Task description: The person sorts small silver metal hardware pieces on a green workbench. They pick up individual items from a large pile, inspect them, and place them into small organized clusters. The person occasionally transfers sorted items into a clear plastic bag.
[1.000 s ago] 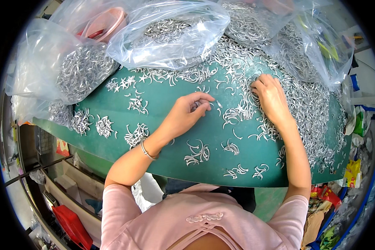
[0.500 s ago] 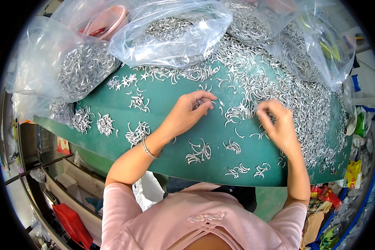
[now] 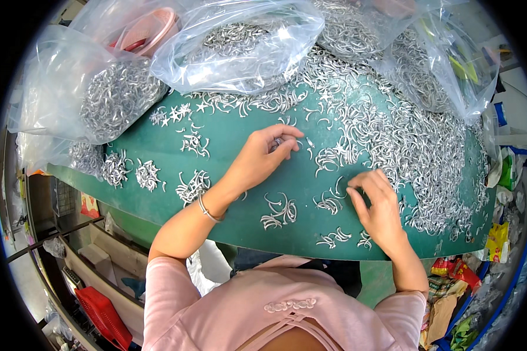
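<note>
Small curved silvery metal pieces (image 3: pixel 433 169) cover much of the right side of the green table (image 3: pixel 240 231). My left hand (image 3: pixel 270 146) is curled above the middle of the table, with grey metal pieces (image 3: pixel 277 144) partly showing between its fingers. Lower and to the right, my right hand (image 3: pixel 376 202) has thumb and fingers drawn together. A curved metal piece (image 3: pixel 339 186) is at its fingertips, above a small cluster (image 3: pixel 328 204) of like pieces. Other small clusters lie nearby, one (image 3: pixel 279 210) below my left hand and one (image 3: pixel 334 238) near the front edge.
Clear plastic bags of metal pieces (image 3: pixel 114 96) line the far side, with a large open bag (image 3: pixel 240 58) at the middle. Several small piles (image 3: pixel 193 186) and star-shaped pieces (image 3: pixel 175 114) lie at left. A pink basket (image 3: pixel 152 32) stands far left; a red basket (image 3: pixel 102 313) sits below left.
My right hand has come from the edge of the large heap toward me, down beside the small cluster. My left hand has stayed nearly in place.
</note>
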### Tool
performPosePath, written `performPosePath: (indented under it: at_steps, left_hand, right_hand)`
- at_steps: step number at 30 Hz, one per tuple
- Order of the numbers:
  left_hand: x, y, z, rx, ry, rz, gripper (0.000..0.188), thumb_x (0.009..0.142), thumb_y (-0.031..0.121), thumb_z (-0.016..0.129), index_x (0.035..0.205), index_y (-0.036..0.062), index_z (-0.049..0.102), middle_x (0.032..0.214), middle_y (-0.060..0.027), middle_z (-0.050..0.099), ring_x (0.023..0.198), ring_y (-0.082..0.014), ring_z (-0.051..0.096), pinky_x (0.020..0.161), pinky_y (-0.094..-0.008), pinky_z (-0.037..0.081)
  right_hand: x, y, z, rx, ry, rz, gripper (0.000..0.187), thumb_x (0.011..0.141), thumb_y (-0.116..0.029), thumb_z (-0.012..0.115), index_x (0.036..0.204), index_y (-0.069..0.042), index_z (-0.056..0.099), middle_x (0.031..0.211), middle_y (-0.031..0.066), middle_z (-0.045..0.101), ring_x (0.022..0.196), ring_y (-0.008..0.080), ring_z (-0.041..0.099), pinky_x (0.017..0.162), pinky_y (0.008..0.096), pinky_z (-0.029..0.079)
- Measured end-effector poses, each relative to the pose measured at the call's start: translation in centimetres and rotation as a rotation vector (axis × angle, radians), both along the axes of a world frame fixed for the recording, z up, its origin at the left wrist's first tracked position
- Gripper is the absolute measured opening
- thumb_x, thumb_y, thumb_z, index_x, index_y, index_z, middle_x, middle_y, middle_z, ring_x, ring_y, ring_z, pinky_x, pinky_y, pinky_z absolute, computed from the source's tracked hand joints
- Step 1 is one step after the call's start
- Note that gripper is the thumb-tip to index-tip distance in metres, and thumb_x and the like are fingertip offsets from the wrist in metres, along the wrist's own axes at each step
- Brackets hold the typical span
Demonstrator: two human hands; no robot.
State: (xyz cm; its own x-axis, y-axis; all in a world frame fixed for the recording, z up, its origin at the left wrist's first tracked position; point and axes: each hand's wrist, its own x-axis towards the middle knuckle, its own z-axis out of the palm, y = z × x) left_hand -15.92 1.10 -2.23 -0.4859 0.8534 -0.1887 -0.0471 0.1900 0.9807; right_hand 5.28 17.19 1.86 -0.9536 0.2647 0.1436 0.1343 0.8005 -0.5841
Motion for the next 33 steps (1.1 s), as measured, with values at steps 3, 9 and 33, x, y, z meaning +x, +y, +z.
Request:
performPosePath:
  at_steps: [3, 9, 33]
  left_hand:
    - [0.0, 0.1, 0.0, -0.001, -0.001, -0.007, 0.022, 0.099, 0.009, 0.057, 0.118, 0.0024, 0.065, 0.094, -0.0017, 0.066, 0.077, -0.0066, 0.054, 0.063, -0.0204, 0.044]
    - [0.0, -0.1, -0.1, -0.006, 0.004, -0.004, 0.022, 0.099, 0.01, 0.057, 0.118, 0.0027, 0.065, 0.094, -0.0017, 0.066, 0.077, -0.0067, 0.054, 0.064, -0.0204, 0.044]
    - [-0.9, -0.7, 0.6, 0.101, -0.436, 0.103, 0.033, 0.095, -0.003, 0.05, 0.127, -0.0059, 0.055, 0.116, -0.013, 0.064, 0.104, -0.0189, 0.062, 0.095, -0.0317, 0.05]
  right_hand:
    - [-0.9, 0.0, -0.6, 0.044, 0.012, 0.012, 0.02, 0.08, 0.0, 0.07, 0.098, -0.001, 0.062, 0.1, 0.0145, 0.06, 0.091, 0.0337, 0.057, 0.08, 0.0426, 0.048]
    - [-0.2, -0.1, -1.2, -0.103, -0.088, 0.166, 0.022, 0.08, 0.001, 0.069, 0.101, -0.001, 0.062, 0.105, 0.0133, 0.059, 0.098, 0.0334, 0.056, 0.085, 0.042, 0.047]
    - [-5.8, 2.0, -1.2, 0.115, 0.014, 0.149, 0.026, 0.078, -0.007, 0.075, 0.099, -0.003, 0.06, 0.101, 0.0121, 0.058, 0.096, 0.032, 0.055, 0.084, 0.041, 0.045]
